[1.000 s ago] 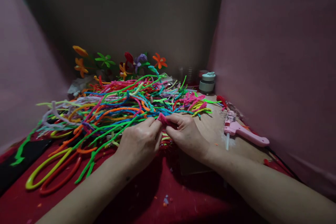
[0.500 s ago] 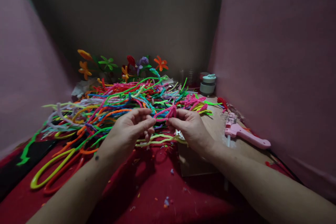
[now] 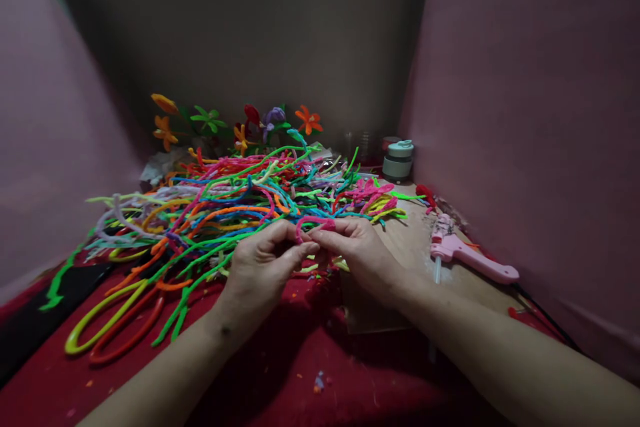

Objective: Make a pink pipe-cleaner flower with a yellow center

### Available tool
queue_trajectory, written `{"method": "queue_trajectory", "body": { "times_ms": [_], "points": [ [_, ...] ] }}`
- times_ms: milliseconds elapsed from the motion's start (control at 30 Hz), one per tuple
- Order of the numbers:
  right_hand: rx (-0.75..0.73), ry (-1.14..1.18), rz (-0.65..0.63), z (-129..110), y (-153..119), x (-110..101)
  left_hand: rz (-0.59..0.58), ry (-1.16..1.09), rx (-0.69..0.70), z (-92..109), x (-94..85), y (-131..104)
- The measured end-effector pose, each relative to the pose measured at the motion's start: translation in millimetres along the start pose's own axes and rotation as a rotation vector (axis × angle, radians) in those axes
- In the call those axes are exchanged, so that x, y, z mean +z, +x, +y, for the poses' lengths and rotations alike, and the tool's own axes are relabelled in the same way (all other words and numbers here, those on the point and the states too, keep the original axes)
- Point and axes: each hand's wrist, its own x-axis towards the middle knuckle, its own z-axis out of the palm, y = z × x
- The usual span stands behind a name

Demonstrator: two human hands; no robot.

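A pink pipe cleaner (image 3: 314, 221), bent into a loop, is pinched between my two hands just in front of the heap. My left hand (image 3: 270, 260) grips its left end, thumb and forefinger closed together. Close beside it, my right hand (image 3: 363, 250) is closed on the right side of the loop, fingertips almost touching the left ones. The lower part of the pink piece is hidden by my fingers. Right behind the hands spreads a tangled heap of colourful pipe cleaners (image 3: 215, 213).
A pink glue gun (image 3: 473, 257) lies on a brown board (image 3: 410, 240) at the right. A lidded cup (image 3: 398, 160) stands at the back, left of it pipe-cleaner flowers (image 3: 210, 119). Small scraps (image 3: 319, 383) dot the red cloth (image 3: 280, 387). A black item (image 3: 65, 290) lies left.
My left hand has moved right and slightly down, meeting the right hand. The pink pipe cleaner is now bent into a tighter rounded loop. The view has shifted a little.
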Motion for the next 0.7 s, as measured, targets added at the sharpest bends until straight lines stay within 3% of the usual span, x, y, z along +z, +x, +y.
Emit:
{"method": "queue_trajectory", "body": {
  "times_ms": [133,233,300,433,500,567,700],
  "points": [
    [0.038,0.134,-0.08,-2.0,-1.1,-1.4,0.11,0.306,0.481,-7.9,0.9,-2.1],
    [0.068,0.206,-0.148,-0.1,0.4,-3.8,0.157,0.489,0.636,-10.3,-0.3,-2.6],
    [0.11,0.26,-0.173,2.2,1.8,-5.3,0.078,0.449,0.594,-8.1,-1.5,-3.5],
    [0.274,0.41,-0.327,5.9,4.2,-9.7,-0.295,0.048,0.311,-0.6,-5.3,-3.9],
    [0.342,0.457,-0.39,7.0,5.8,-13.7,-0.409,-0.095,0.199,1.2,-6.9,-3.1],
    [0.405,0.482,-0.394,7.6,7.8,-18.0,-0.41,-0.108,0.164,0.0,-7.3,-2.2],
    [0.437,0.466,-0.292,8.1,11.4,-21.1,-0.257,0.073,0.215,-9.6,-5.1,-1.5]
  ]
}}
